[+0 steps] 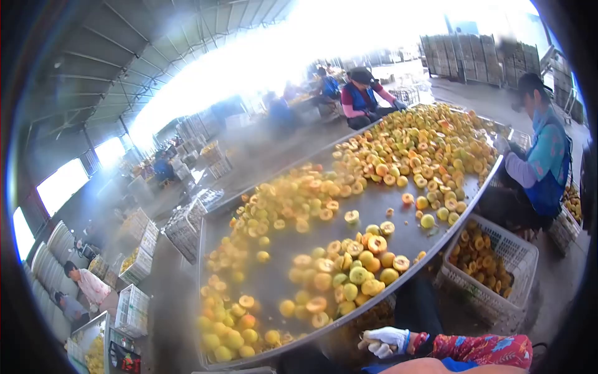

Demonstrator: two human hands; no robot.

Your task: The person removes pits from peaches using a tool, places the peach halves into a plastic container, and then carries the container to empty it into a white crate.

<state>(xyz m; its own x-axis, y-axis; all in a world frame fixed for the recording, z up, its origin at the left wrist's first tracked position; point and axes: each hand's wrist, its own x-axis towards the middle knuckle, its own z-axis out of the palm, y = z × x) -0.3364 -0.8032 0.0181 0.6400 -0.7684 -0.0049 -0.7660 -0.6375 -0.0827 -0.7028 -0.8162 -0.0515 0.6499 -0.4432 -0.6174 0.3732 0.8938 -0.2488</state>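
Note:
My right hand (385, 341), in a white glove below a red floral sleeve, is low in the view, just off the near edge of a metal table (283, 252). Its fingers are curled; whatever they may hold is too small to make out. Closest to it on the table lies a pile of yellow-orange peaches (349, 274), many of them halved, some showing the stone or its hollow. More halved peaches (417, 146) heap up at the far end, and others (233, 333) lie along the left side. My left hand is out of view.
A white plastic crate (507, 249) with darker fruit stands right of the table. One co-worker (542, 149) sits at the right side, another (364, 100) at the far end. Several crates (185, 230) stand on the floor to the left. Haze blurs parts of the view.

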